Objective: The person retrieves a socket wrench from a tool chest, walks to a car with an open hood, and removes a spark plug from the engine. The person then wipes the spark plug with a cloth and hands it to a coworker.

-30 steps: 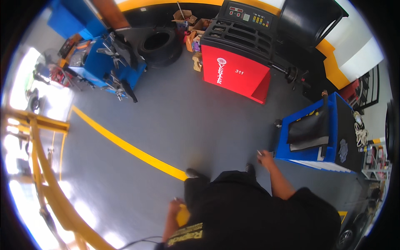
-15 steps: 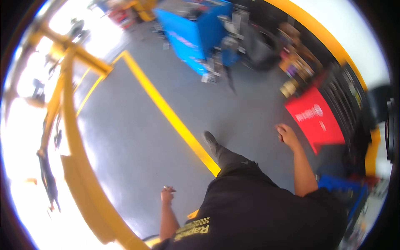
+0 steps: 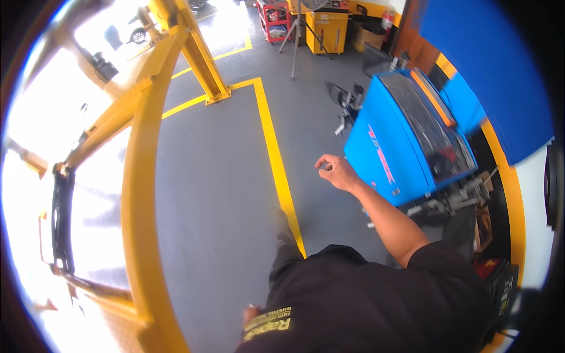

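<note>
Veering left could bring you against the yellow lift frame, because its long beam runs near that side; veering right could rap your right hand on the blue cabinet, since it stands just beside that hand. Count one lift frame, one blue cabinet, one yellow cabinet farther ahead, and two hands. Your right fingers curl toward the thumb; whether they pinch anything, I can't tell. Your left hand is mostly hidden by your black shirt, its grip unreadable.
</note>
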Demonstrator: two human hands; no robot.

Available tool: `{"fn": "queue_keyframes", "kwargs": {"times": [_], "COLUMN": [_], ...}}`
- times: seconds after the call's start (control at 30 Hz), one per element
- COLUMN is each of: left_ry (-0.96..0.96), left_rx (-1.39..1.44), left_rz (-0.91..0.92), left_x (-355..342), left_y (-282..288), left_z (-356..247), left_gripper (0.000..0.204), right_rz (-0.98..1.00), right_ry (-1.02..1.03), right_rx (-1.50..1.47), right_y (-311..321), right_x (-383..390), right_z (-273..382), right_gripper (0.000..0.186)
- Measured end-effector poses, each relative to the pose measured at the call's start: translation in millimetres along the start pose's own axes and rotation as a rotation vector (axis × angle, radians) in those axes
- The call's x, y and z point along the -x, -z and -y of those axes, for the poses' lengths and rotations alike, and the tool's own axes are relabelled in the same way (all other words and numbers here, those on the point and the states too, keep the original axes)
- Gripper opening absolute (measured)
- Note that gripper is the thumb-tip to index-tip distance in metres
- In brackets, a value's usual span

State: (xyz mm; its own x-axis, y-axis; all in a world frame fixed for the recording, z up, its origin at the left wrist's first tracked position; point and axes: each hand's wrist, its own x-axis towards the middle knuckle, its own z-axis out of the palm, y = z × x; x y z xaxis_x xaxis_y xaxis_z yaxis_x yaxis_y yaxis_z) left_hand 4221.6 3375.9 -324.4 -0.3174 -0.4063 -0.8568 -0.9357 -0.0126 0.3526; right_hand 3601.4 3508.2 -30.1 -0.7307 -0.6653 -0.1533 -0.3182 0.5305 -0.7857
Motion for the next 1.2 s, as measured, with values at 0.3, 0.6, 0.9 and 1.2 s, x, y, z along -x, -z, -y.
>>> {"fn": "queue_keyframes", "kwargs": {"times": [0.3, 0.6, 0.9, 1.2], "left_ry": [-0.005, -0.116, -0.188, -0.162], "left_rx": [0.111, 0.315, -0.346, -0.379], "left_rz": [-0.060, -0.284, 0.045, 0.160], "left_x": [-268.8, -485.1, -670.5, -927.3], "left_y": [289.4, 516.9, 574.5, 836.7], "left_z": [-375.4, -823.4, -991.1, -1344.8], "left_gripper": [0.021, 0.021, 0.034, 0.034], "right_rz": [-0.220, -0.102, 0.309, 0.301], "right_ry": [-0.122, -0.455, -0.337, -1.270], "right_rx": [-0.165, -0.324, -0.135, -0.303], "right_y": [24.7, 103.1, 189.6, 165.2], "right_x": [-283.9, -689.7, -1217.7, -1472.6], "right_z": [-80.6, -158.9, 14.2, -128.1], "right_gripper": [0.019, 0.020, 0.018, 0.016]}}
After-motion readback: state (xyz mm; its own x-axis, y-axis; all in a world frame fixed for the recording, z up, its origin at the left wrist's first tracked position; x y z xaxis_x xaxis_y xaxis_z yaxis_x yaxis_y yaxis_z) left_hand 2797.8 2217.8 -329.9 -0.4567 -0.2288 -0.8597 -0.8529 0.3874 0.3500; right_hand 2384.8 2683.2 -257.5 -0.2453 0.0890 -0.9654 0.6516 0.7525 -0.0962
